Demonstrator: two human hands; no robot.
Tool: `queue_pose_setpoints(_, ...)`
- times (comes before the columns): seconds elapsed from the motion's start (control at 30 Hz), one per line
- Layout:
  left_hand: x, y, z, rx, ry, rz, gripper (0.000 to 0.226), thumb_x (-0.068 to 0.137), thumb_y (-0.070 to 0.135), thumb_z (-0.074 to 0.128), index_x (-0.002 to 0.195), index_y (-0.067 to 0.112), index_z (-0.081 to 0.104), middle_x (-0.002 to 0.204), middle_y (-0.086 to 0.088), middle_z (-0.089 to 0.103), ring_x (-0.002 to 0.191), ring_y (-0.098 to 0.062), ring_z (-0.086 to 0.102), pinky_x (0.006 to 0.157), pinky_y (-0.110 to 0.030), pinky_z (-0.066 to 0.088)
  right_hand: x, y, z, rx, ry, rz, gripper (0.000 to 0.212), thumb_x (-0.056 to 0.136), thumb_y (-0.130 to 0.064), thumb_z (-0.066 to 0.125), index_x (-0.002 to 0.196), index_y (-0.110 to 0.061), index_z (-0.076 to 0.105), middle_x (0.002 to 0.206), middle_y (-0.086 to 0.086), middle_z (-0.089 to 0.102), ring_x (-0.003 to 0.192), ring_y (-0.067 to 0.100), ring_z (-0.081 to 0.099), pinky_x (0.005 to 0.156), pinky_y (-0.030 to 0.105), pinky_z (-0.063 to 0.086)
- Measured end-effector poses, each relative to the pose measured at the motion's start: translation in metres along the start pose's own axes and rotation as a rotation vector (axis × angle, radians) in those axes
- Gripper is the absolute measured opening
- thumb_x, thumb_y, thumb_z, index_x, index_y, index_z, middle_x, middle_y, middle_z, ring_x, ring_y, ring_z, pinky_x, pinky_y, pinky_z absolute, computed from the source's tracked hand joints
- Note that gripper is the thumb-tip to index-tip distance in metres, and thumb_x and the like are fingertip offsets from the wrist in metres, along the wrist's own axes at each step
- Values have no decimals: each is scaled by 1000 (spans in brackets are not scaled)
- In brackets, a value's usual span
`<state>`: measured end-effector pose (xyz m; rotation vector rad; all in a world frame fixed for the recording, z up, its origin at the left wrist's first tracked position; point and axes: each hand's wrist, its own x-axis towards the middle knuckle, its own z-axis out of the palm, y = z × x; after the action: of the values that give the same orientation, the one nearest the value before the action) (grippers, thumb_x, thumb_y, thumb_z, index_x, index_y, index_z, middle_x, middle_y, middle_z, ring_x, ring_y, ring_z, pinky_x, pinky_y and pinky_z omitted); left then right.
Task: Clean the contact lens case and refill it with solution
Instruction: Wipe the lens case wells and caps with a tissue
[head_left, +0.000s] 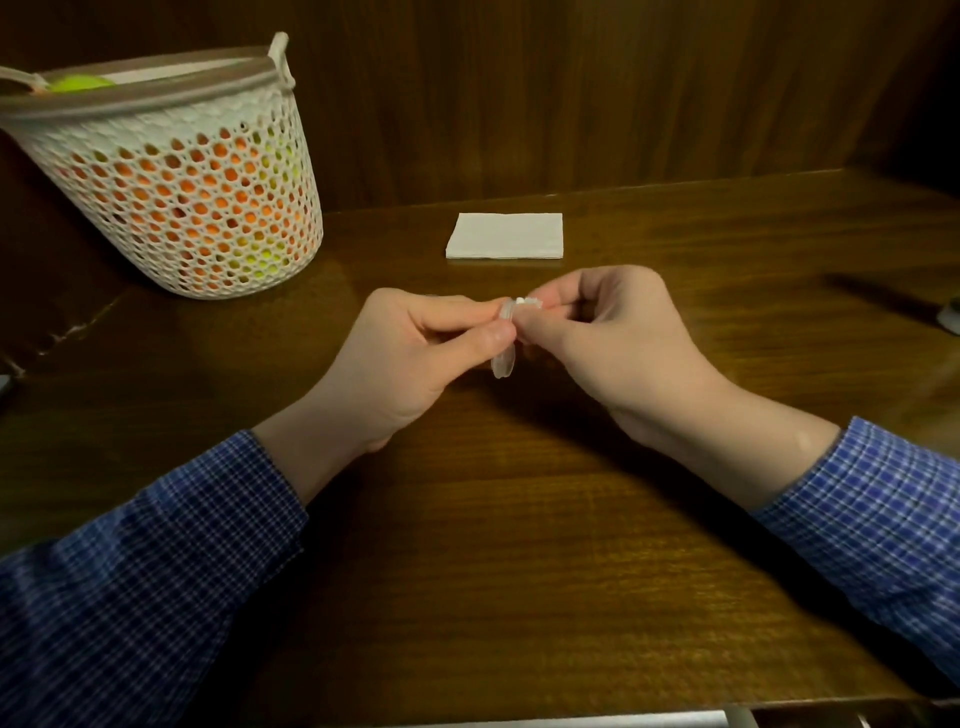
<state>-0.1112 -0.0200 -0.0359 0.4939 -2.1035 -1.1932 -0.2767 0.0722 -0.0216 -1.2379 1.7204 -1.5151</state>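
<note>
A small clear plastic contact lens case (505, 358) hangs upright between both hands above the middle of the wooden table. My left hand (415, 358) pinches its upper part between thumb and forefinger. My right hand (613, 338) pinches the top of the case from the right, where a small white part (524, 302) shows between the fingertips. Fingers cover most of the case. No solution bottle is in view.
A folded white napkin (505, 235) lies on the table (493, 519) behind the hands. A white perforated basket (182, 171) with orange and yellow things inside stands at the back left. A wooden wall rises behind. A dark object (950, 317) sits at the right edge.
</note>
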Motion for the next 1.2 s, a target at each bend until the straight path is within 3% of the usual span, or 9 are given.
queue_pose_setpoints(0.13, -2, 1, 2, 191, 39, 98, 26, 97, 10, 67, 122, 7, 73, 103, -5, 79, 98, -23, 73, 85, -41, 60, 1, -7, 3, 464, -156, 504, 6, 86, -9, 79, 81, -7, 79, 66, 6, 71, 57, 10, 62, 50, 23, 48)
queue_pose_setpoints(0.27, -2, 4, 4, 270, 49, 181, 29, 96, 13, 67, 124, 6, 71, 101, -7, 77, 93, -22, 72, 78, -40, 59, 4, -6, -5, 728, -290, 707, 21, 86, -4, 76, 66, -7, 79, 71, 6, 69, 52, 6, 59, 47, 19, 48)
queue_pose_setpoints(0.37, 0, 3, 3, 223, 24, 137, 25, 100, 16, 62, 121, 7, 74, 100, -8, 77, 95, -25, 72, 85, -43, 59, 4, -4, -5, 625, -275, 547, 5, 88, -7, 75, 84, -4, 78, 72, 7, 71, 56, 8, 62, 50, 20, 49)
queue_pose_setpoints(0.47, 1, 2, 3, 31, -19, 0, 27, 101, 21, 60, 118, 9, 76, 107, -10, 78, 107, -27, 73, 97, -41, 58, 2, 2, -6, 227, -135, 78, 6, 88, -13, 77, 86, -7, 76, 76, 5, 76, 67, 13, 69, 60, 23, 57)
queue_pose_setpoints(0.57, 1, 0, 2, -269, -65, -207, 30, 95, 23, 60, 117, 13, 77, 117, -11, 77, 113, -24, 72, 92, -37, 60, 3, 6, -10, -241, -29, -366, 9, 88, -23, 80, 88, -16, 73, 80, -7, 72, 75, 11, 68, 64, 18, 56)
queue_pose_setpoints(0.67, 2, -2, 0, -415, -116, -294, 32, 96, 21, 59, 118, 8, 77, 107, -18, 75, 95, -21, 71, 85, -30, 59, 6, 5, -14, -415, -63, -525, 8, 91, -26, 76, 91, -19, 71, 83, -14, 66, 79, 6, 64, 67, 15, 53)
queue_pose_setpoints(0.77, 5, 0, 1, -520, -110, -309, 36, 94, 20, 60, 123, 4, 73, 92, -8, 75, 87, -13, 71, 80, -28, 59, 10, 4, -15, -331, -92, -516, 8, 91, -21, 76, 92, -15, 71, 84, -7, 69, 78, 11, 66, 67, 19, 55)
queue_pose_setpoints(0.97, 11, 1, 0, -706, -65, -397, 33, 99, 16, 57, 130, 11, 66, 96, -3, 78, 89, -13, 75, 80, -28, 59, 16, 0, -24, 309, -214, -112, 2, 92, -6, 71, 94, -5, 71, 81, 9, 70, 69, 16, 64, 65, 25, 53)
queue_pose_setpoints(1.2, 9, -1, 1, -603, -94, -340, 36, 93, 18, 60, 129, 15, 67, 113, -7, 77, 106, -15, 73, 86, -28, 58, 14, 3, -13, 288, -160, -18, 8, 92, -7, 72, 96, 0, 70, 75, 8, 69, 63, 10, 64, 58, 19, 52)
